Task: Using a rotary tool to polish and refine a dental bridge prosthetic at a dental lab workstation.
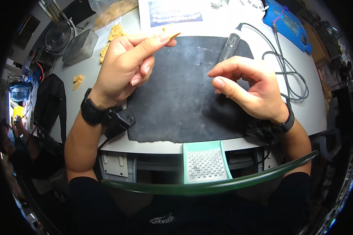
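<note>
My left hand [125,62] is raised over the left part of a black mat [176,105]. Between its thumb and forefinger it pinches a small yellow-tan piece [175,35], mostly covered by the fingertips. Over the right part of the mat, my right hand [253,84] is half curled, thumb and forefinger tips slightly apart, with nothing visible between them. Just beyond it lies a dark grey rotary handpiece [230,45], its cable running off to the right. Several similar tan pieces [115,32] lie on the table past my left hand, and a small cluster [78,81] sits further left.
A grey box [80,47] and a fan [58,37] stand at the far left, near a plastic bag of tan pieces [115,12]. A blue control unit [288,25] is at the far right. A mint-green tray [185,164] juts from the near edge, by a curved green-edged pane [208,188].
</note>
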`<action>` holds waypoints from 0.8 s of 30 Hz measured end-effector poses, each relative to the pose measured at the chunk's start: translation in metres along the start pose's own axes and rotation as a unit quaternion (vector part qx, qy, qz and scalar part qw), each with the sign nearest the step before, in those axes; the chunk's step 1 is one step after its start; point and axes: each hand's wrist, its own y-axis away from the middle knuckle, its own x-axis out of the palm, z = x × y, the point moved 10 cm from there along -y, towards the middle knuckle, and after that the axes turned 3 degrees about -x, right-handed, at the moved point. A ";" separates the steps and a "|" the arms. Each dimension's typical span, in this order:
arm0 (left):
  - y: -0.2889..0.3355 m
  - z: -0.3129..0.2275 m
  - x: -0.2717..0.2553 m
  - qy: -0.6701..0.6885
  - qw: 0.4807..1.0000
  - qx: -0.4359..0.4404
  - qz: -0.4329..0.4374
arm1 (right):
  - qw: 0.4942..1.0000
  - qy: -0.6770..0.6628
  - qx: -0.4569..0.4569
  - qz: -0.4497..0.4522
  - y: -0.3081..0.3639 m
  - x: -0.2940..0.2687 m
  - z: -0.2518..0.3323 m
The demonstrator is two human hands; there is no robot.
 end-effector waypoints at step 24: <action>0.018 -0.004 0.044 -0.076 0.994 0.008 0.075 | 0.998 0.000 -0.021 -0.058 0.001 -0.003 0.004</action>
